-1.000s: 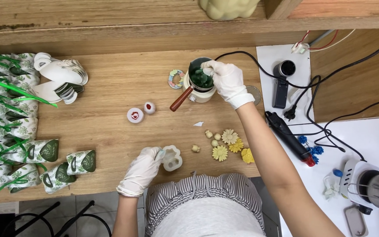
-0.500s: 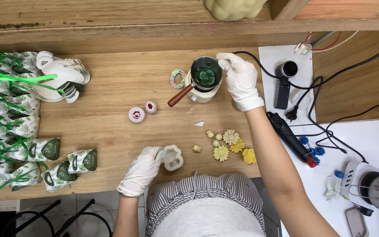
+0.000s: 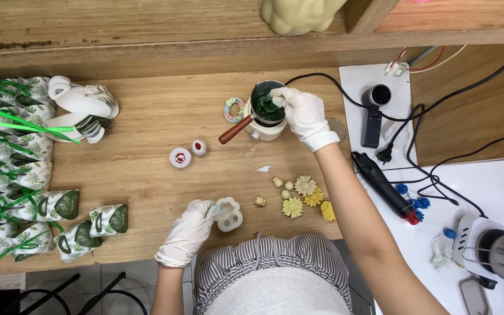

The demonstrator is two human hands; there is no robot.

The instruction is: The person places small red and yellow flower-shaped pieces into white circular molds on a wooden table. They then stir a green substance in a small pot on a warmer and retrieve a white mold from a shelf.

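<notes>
White glove on left hand (image 3: 189,232), white glove on right hand (image 3: 302,113), grey striped top

A small melting pot (image 3: 265,108) with a brown wooden handle sits upright on a cream warmer base, holding dark green wax. Nearer the person than that pot, at the table's edge, lies a translucent white silicone mold (image 3: 228,214).

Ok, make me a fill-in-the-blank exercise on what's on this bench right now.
1. The right hand reaches over a pot of ____ wax.
2. The left hand holds a white ____ at the bench's near edge.
3. The pot's handle is made of ____.
4. Both hands wear white ____.

Missing words: green; mould; wood; gloves
</notes>
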